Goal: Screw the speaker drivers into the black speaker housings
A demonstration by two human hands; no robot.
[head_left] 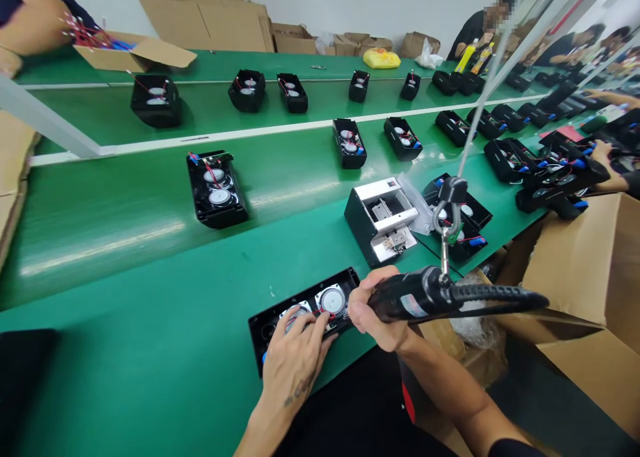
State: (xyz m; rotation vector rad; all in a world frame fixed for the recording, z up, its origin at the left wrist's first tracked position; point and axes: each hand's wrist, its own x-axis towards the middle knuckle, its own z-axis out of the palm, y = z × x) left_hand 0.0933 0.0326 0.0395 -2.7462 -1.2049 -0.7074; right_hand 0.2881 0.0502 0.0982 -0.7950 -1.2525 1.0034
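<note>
A black speaker housing [260,325] lies on the green bench in front of me, holding two round silver-rimmed speakers [332,300] and thin red wires. My left hand [295,357] lies over its near side, fingers bent down onto the nearer speaker and the wires, gripping the housing. The fingertips partly hide that speaker. In my right hand [375,313] is a black electric screwdriver [407,297], wrapped by the fingers and held tilted over the housing's right end. Its bit is hidden behind the hand. The screwdriver hangs from a hook [445,227] on a cord.
A screw feeder [383,217] stands beyond the screwdriver, with more housings [463,207] behind it. Several housings, one at left [217,190], sit along the green conveyor [125,223]. An open carton [575,270] is at right. Other people work farther along the line.
</note>
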